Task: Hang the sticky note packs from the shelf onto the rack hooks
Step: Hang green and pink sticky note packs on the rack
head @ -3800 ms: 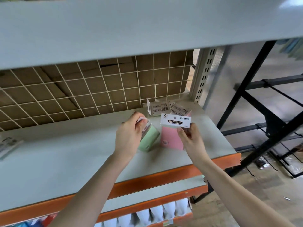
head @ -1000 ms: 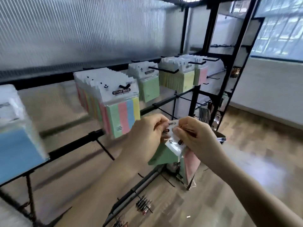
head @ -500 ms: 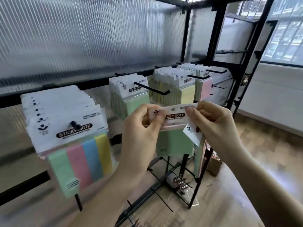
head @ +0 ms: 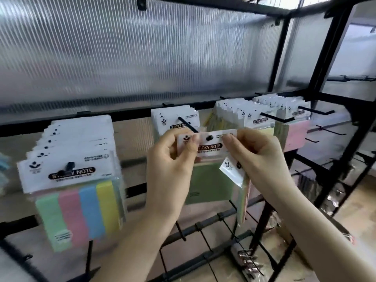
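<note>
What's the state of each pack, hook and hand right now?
green pack: held up at the hook, hang hole at its tip, not yet slid on
hook: loaded with packs, front length bare
left hand: pinching green pack's header
right hand: pinching header, also gripping second pack
second pack: dangling from right hand
multicolour packs: hung on left hook

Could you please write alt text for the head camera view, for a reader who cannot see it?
Two hands, left hand and right hand, pinch the white header of a green sticky note pack at the tip of a black rack hook. The right hand also holds a second pack.
</note>
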